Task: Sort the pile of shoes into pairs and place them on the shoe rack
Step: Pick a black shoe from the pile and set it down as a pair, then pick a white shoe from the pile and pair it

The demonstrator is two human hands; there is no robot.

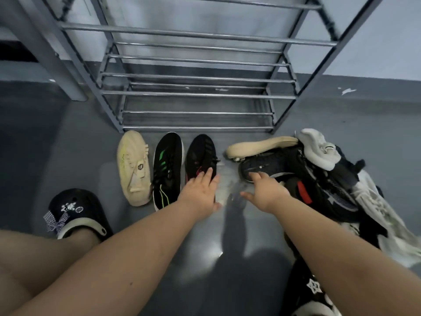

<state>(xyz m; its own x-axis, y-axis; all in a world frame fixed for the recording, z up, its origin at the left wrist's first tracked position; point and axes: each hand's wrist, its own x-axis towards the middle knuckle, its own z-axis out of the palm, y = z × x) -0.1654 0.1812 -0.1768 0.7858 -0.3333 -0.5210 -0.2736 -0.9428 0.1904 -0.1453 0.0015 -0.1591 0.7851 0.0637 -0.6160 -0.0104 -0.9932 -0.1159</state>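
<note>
Both forearms foremost, fingers [206, 176] loosely spread, empty, left hand [200, 192] over black shoe [200, 153], right hand [265, 192] at pile [319, 179].

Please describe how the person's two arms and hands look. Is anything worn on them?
Both forearms are bare, with no sleeves in view. The left hand and the right hand show no gloves, rings, watch or bracelets. The picture is slightly blurred, so nails cannot be judged.
</note>
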